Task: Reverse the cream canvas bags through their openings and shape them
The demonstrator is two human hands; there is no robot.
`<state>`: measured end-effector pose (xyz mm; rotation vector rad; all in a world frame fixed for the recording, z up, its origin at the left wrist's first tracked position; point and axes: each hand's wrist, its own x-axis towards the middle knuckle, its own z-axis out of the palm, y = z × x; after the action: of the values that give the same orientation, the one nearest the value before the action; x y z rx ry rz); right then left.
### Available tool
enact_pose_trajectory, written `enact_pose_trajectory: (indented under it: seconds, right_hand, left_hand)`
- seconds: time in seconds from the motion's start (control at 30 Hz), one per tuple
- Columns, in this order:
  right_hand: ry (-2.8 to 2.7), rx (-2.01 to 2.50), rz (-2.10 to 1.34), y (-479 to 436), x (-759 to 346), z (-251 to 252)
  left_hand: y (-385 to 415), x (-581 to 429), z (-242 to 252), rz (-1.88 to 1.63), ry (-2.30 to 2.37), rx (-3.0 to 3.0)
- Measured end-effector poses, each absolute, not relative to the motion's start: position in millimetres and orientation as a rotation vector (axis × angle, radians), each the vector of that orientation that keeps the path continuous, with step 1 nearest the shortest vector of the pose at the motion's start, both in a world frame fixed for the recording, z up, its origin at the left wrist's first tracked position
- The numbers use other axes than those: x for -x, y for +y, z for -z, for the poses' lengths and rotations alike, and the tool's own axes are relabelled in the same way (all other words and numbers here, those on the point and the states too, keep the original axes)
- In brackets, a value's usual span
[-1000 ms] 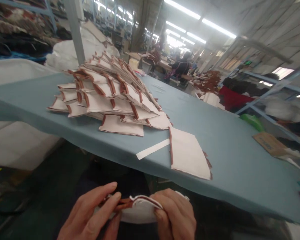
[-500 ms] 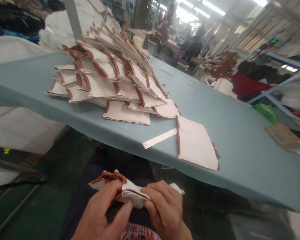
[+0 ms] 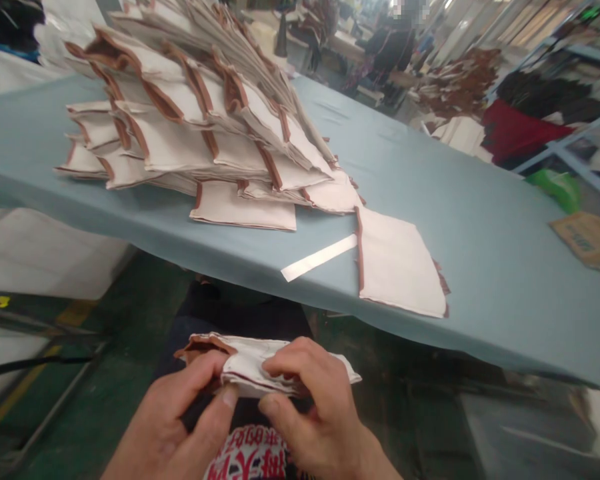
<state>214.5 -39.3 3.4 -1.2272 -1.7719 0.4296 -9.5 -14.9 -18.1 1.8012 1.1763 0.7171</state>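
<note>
Both hands hold a small cream cloth pouch with brown trim over my lap, below the table's edge. My left hand pinches its left end between thumb and fingers. My right hand grips its middle and right part, fingers curled over the top. On the blue-grey table above lies a big fanned pile of similar pouches. One single flat pouch lies apart near the table's front edge, with a white paper strip beside it.
A brown cardboard piece lies at the table's right end. Shelving with red, dark and green fabric stands at the right. A person in dark clothes works at a far table. White bulk sacks sit at the left.
The view has tilted down and nearer the table. My hands have turned the pouch flatter and my right fingers have slid over its top.
</note>
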Motion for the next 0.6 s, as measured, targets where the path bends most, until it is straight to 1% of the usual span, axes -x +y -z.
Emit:
enact_pose_trajectory:
  seconds: [0.17, 0.23, 0.3, 0.43, 0.5, 0.6]
  right_hand:
    - [-1.542, 1.468, -1.007, -38, -207, -20]
    - [-1.43, 1.497, -1.239, -32, -209, -28]
    - [-1.343, 1.477, -1.395, -25, -211, -37]
    - [-1.282, 1.427, -1.513, -15, -215, -50]
    - [-1.292, 1.446, -1.495, -14, -214, -50]
    - [-1.351, 1.497, -1.399, -17, -212, -43]
  left_hand:
    - [-17, 1, 3, -0.777, 1.296, -1.677]
    - [-16, -5, -6, -0.806, 1.347, -1.621]
    - [-16, -10, -13, -0.829, 1.354, -1.621]
    - [-18, -10, -12, -0.857, 1.442, -1.68]
    - [-19, -6, -6, -0.836, 1.47, -1.719]
    - [-18, 2, 4, -0.755, 1.358, -1.719]
